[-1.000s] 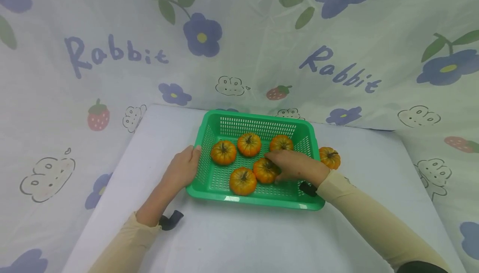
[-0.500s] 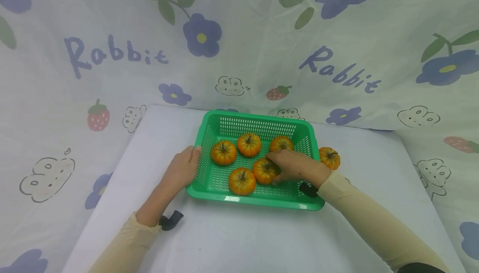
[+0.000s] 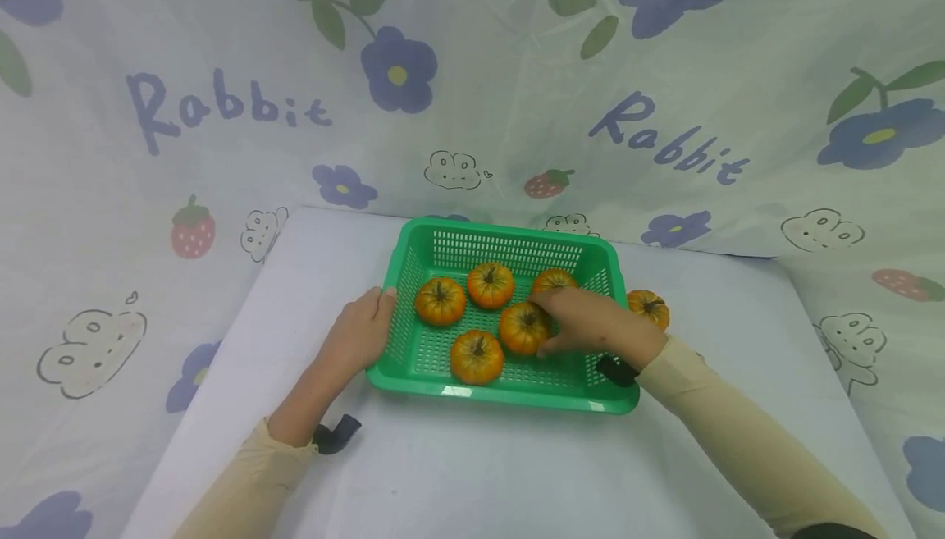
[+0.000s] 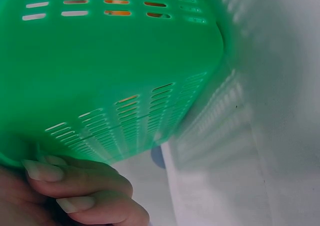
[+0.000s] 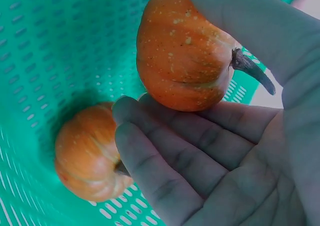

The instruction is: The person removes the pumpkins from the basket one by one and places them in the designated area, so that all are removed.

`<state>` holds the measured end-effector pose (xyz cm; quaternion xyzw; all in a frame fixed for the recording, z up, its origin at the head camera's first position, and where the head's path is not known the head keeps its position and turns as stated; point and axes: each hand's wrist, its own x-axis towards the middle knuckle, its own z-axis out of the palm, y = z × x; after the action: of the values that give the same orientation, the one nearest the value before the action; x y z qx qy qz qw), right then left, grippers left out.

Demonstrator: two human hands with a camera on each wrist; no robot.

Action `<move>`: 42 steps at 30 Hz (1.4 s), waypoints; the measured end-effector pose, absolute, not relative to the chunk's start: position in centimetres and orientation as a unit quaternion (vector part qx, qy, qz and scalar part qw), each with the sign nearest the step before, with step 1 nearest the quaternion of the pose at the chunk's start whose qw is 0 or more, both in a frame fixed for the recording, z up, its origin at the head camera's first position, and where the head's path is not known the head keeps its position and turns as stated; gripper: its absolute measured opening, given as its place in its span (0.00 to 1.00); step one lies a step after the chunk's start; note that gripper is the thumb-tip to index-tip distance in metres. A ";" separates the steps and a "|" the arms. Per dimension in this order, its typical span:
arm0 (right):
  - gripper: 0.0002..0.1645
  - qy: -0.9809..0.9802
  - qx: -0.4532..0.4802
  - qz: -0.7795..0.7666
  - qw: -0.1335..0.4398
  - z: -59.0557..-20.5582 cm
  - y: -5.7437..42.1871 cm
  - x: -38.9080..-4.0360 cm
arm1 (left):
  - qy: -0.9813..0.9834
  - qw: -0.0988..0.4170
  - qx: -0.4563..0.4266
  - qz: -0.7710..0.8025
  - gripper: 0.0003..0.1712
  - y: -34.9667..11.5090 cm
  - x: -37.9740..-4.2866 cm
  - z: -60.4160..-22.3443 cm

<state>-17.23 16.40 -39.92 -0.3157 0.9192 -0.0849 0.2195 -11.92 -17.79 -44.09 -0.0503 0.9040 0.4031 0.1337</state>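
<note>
Steadying the green basket (image 3: 509, 397) at its left side with our left hand (image 3: 359, 330), we loosely cup the central pumpkin (image 3: 525, 329) inside, between thumb and fingers of our right hand (image 3: 586, 322); we seem mid-arranging, and gentle release looks called for.

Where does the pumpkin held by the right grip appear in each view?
Head: the held pumpkin is below and right of centre.
Left wrist: orange shows through slots; cannot tell which pumpkin.
Right wrist: at the top, just right of centre.
Shared landmark: the green basket.
</note>
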 end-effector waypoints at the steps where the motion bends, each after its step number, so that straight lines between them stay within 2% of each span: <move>1: 0.50 0.920 -0.316 -0.087 0.218 -39.7 16.5 -17.2 | 0.904 0.132 -0.049 0.403 0.32 -17.8 -11.9 -44.1; 11: 0.47 0.923 -0.321 -0.113 0.179 -37.8 17.5 -16.7 | 0.905 0.131 -0.047 0.402 0.31 -17.8 -12.0 -44.2; 18: 0.50 0.930 -0.301 -0.125 0.170 -36.3 18.9 -16.2 | 0.906 0.132 -0.049 0.399 0.33 -17.8 -11.9 -44.1; 29: 0.50 0.947 -0.256 -0.140 0.135 -33.9 22.9 -14.7 | 0.906 0.133 -0.049 0.400 0.33 -17.6 -11.8 -44.0; 42: 0.52 0.961 -0.207 -0.150 0.102 -32.9 27.5 -13.3 | 0.908 0.131 -0.052 0.394 0.34 -17.6 -11.8 -44.1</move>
<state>-13.26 27.54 -32.86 -0.2069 0.9614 -0.1501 0.1018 -11.80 -17.62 -44.11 -0.0521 0.9083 0.3936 0.1314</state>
